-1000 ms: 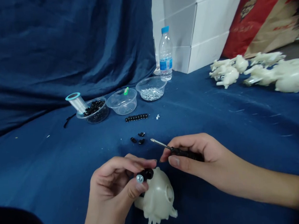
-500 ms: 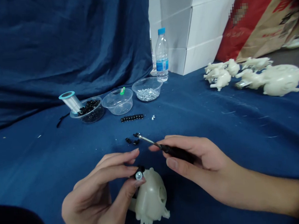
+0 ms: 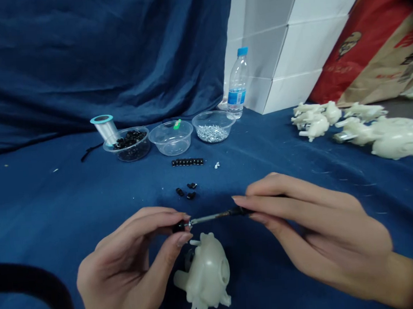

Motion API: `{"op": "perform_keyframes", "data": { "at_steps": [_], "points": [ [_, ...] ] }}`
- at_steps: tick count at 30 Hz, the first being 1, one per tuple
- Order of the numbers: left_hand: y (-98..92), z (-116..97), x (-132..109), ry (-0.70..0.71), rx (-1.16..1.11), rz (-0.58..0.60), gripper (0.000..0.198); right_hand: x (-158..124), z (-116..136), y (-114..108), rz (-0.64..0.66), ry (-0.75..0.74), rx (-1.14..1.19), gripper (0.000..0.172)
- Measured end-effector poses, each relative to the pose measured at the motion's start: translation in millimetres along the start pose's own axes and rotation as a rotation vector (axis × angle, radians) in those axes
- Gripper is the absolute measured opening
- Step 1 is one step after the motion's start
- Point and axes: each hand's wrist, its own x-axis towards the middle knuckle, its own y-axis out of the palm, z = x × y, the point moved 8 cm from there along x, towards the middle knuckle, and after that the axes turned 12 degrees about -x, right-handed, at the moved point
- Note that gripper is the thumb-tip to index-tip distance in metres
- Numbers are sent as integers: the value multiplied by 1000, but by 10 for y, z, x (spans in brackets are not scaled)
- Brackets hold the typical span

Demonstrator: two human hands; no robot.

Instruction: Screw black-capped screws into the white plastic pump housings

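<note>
Between thumb and fingers, my left hand [image 3: 132,257] pinches a small black part [image 3: 178,227] with a silvery screw [image 3: 189,224] at its right end. My right hand [image 3: 312,222] grips a screwdriver [image 3: 213,216] by its black handle; the metal tip meets the screw or sits right at it. Below, a cream plastic housing [image 3: 210,271] lies on the blue cloth, close to my left thumb. Several small black pieces [image 3: 191,196] lie loose just beyond my hands.
Farther back are a row of black pieces [image 3: 188,162], two loose screws [image 3: 217,165], a bowl of black parts [image 3: 136,152] with a wire spool [image 3: 106,130], a clear bowl [image 3: 173,145], a screw bowl [image 3: 212,134] and a bottle [image 3: 237,85]. Cream castings [image 3: 397,136] lie right.
The screwdriver has swung from over the loose black pieces to the screw at my left hand. My left hand has turned the black part so the screw faces right. The view has shifted slightly.
</note>
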Motion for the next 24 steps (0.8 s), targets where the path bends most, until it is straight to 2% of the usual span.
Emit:
{"op": "perform_keyframes", "data": {
  "at_steps": [16, 20, 24],
  "points": [
    [-7, 34, -7, -13, -43, 10, 19, -21, 21, 25, 31, 4, -22, 39],
    [22, 32, -2, 8, -19, 45, 22, -16, 8, 66, 94, 1, 14, 33],
    [50, 2, -18, 31, 29, 74, 22, 4, 20, 79, 83, -36, 47, 31]
  ]
}}
